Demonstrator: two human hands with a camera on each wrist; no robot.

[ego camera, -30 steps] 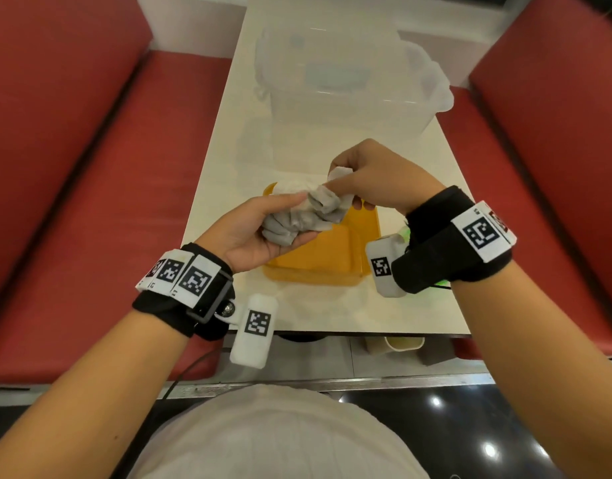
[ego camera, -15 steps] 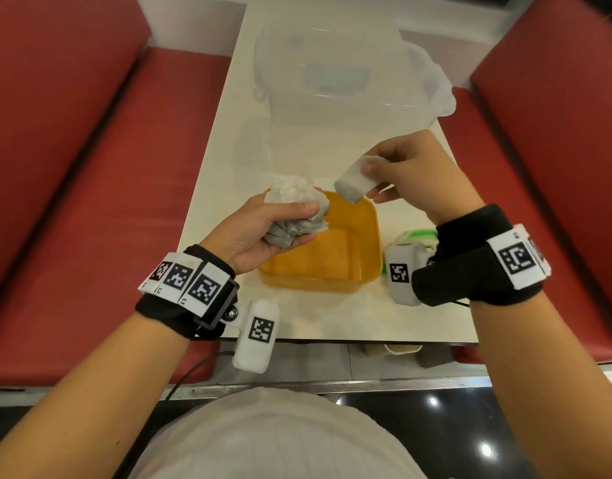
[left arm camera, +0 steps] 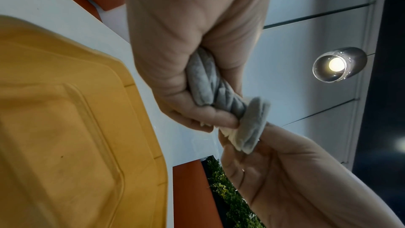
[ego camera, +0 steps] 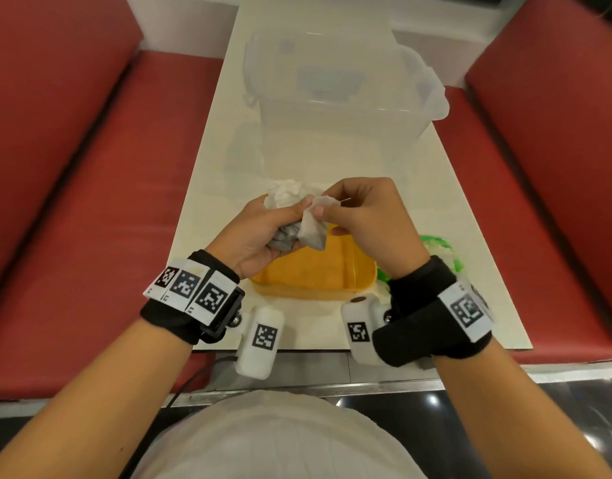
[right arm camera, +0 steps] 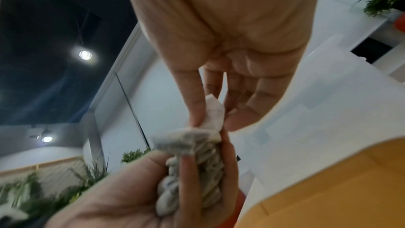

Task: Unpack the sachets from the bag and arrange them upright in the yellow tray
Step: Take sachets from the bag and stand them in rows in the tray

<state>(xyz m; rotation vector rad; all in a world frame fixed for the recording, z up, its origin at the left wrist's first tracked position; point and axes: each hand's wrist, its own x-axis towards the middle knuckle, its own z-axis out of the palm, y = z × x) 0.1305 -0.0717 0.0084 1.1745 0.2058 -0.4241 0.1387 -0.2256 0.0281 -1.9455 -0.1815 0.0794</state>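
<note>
My left hand [ego camera: 259, 233] grips a bundle of grey-white sachets [ego camera: 284, 236] above the far left corner of the yellow tray [ego camera: 318, 274]. My right hand [ego camera: 360, 216] pinches one sachet [ego camera: 313, 229] by its top between thumb and forefinger, and the sachet lies against the bundle. The left wrist view shows the bundle [left arm camera: 203, 82] in the curled left hand [left arm camera: 186, 58] and the pinched sachet [left arm camera: 252, 124] just below it. From the right wrist, the pinched sachet [right arm camera: 213, 119] touches the bundle [right arm camera: 197, 171]. The tray's floor shows no sachets.
A clear plastic tub [ego camera: 332, 88] with a lid stands at the far end of the white table [ego camera: 436, 188]. A green and white bag [ego camera: 436, 247] lies right of the tray, partly behind my right wrist. Red benches flank the table.
Half a second ago my right hand held a single sachet up and away to the right. It has come back, and the sachet now rests against the bundle in my left hand.
</note>
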